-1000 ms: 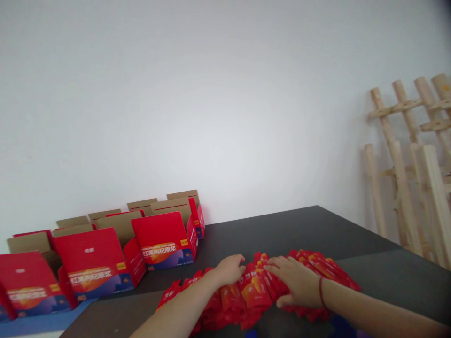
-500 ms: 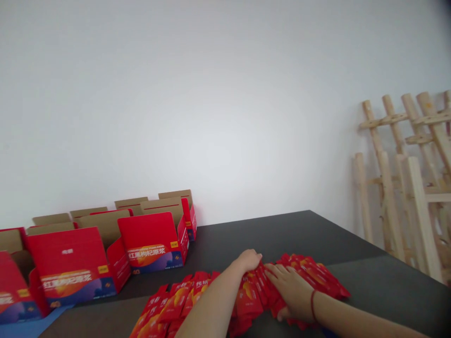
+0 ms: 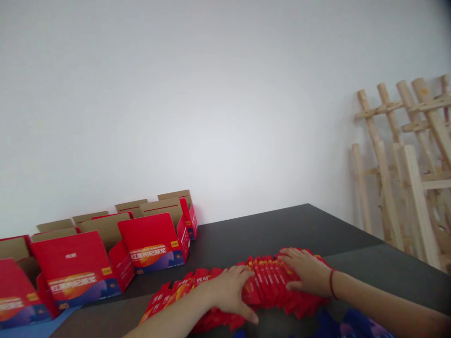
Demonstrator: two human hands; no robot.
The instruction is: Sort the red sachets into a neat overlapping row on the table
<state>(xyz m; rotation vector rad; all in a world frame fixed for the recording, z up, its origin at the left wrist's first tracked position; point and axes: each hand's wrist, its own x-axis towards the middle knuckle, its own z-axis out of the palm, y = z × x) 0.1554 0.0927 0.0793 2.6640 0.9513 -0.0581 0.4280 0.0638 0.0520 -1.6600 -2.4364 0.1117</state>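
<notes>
A long row of red sachets (image 3: 269,281) with orange print lies across the dark table, overlapping one another. My left hand (image 3: 230,288) rests over the middle of the row, thumb spread well away from the fingers and pointing toward me. To its right, my right hand (image 3: 308,272), with a dark red band at the wrist, lies on the right end, fingers outstretched and thumb apart. Between the two hands the sachets stand close together on edge. Left of my left hand, more sachets lie fanned out flatter, partly hidden by my forearm.
Several open red cardboard boxes (image 3: 150,239) with raised flaps stand at the left of the black table (image 3: 253,230). Blue and purple packets (image 3: 348,324) lie at the bottom edge. Wooden frames (image 3: 394,164) lean against the white wall on the right.
My left hand has moved left and nearer to me, its thumb now spread. My right hand has shifted right and farther away. The sachets between them now show as a row of edges.
</notes>
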